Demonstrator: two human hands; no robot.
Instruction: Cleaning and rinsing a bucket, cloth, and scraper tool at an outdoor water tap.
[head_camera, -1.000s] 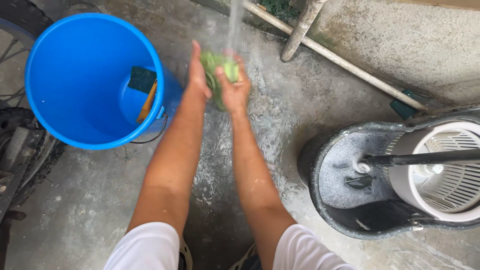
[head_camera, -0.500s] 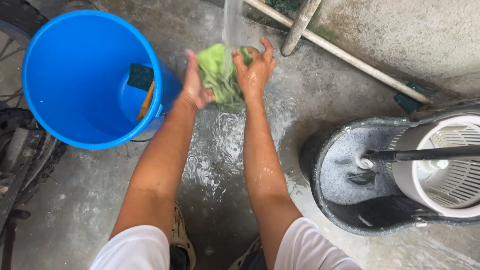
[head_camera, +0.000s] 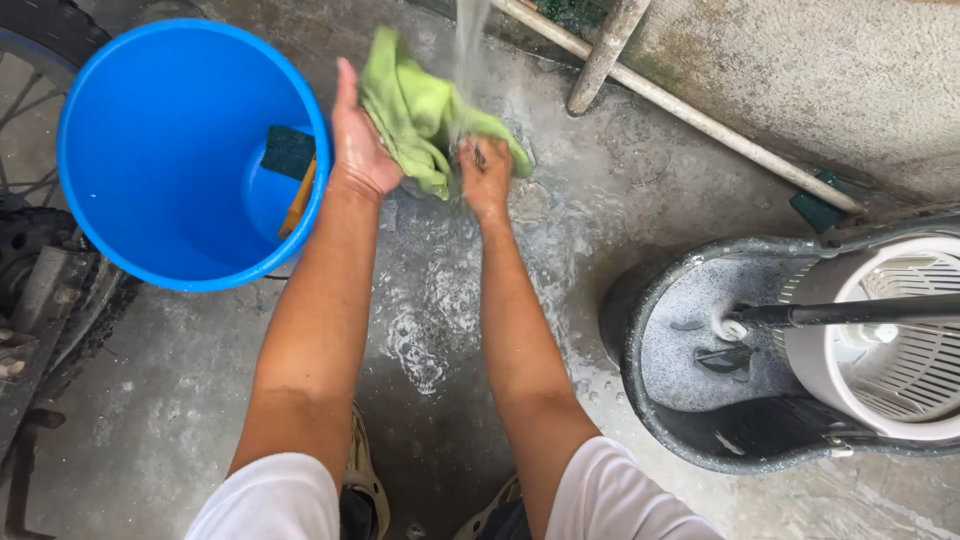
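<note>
Rinsing is the step I judge to be in hand: I hold a green cloth (head_camera: 420, 110) under a thin stream of water (head_camera: 468, 40) falling onto the wet concrete floor (head_camera: 200, 420). My left hand (head_camera: 357, 150) has its palm and fingers stretched flat along the cloth's left side, pressing it, while my right hand (head_camera: 486, 178) is curled tight, pinching a bunch of the fabric from below. The cloth hangs between both hands, above the floor and just right of the blue bucket (head_camera: 130, 230), which holds a dark sponge (head_camera: 288, 152). A grey mop bucket (head_camera: 700, 400) with a white spinner basket (head_camera: 890, 340) stands well apart near the floor's right edge. The next move, I think, calls for turning the cloth so its unrinsed folds meet the stream, then squeezing firmly with both hands.
</note>
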